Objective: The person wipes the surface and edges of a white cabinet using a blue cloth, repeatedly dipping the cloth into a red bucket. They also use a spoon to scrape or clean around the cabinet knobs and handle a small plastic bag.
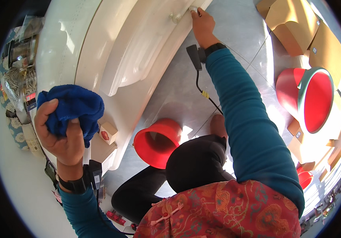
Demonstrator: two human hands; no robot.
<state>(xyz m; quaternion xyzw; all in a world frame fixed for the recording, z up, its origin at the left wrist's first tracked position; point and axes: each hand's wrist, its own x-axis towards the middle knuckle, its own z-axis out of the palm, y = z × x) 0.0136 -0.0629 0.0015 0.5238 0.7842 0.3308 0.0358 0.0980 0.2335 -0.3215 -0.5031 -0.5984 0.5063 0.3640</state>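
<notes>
My left hand (66, 134) holds a bunched blue cloth (70, 110), its thumb and fingers pressed into the fabric. My right hand (203, 25), arm stretched out to the far side, has its fingertips on a clear, shiny knob (193, 9) at the edge of a glossy white piece of furniture (128, 53). A second clear knob (175, 17) sits close by on the same furniture. Both wrists wear black straps with cabled black devices.
A red bucket (158, 142) stands on the grey tile floor by my knees. At the right are a red bin with a green rim (301, 98) and open cardboard boxes (295, 26). A small box (108, 133) and bagged goods (21, 80) lie at the left.
</notes>
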